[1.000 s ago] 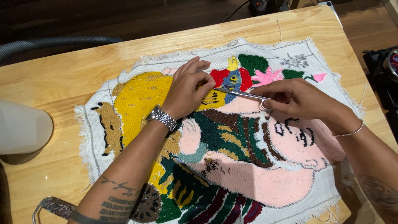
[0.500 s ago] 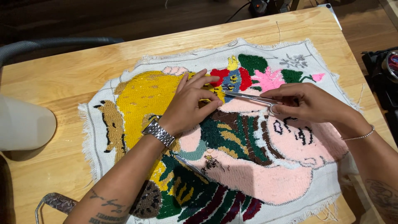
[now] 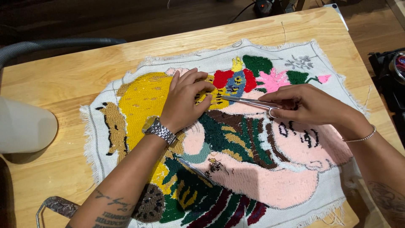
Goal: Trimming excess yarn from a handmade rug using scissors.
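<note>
Wooden table [image 3: 63,80] bears tufted rug [image 3: 236,169]; dark floor [image 3: 105,17] beyond.

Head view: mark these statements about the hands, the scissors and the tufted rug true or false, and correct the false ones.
1. The right hand holds slim metal scissors. True.
2. The left hand lies flat on the bare wooden table. False: its fingers press on the tufted rug near the yellow patch.
3. The scissors' tips point toward the left hand's fingertips. True.
4. A metal wristwatch sits on the right wrist. False: it is on the left wrist; the right wrist wears a thin bracelet.
5. The rug hangs on a wall. False: it lies spread on the table.
</note>
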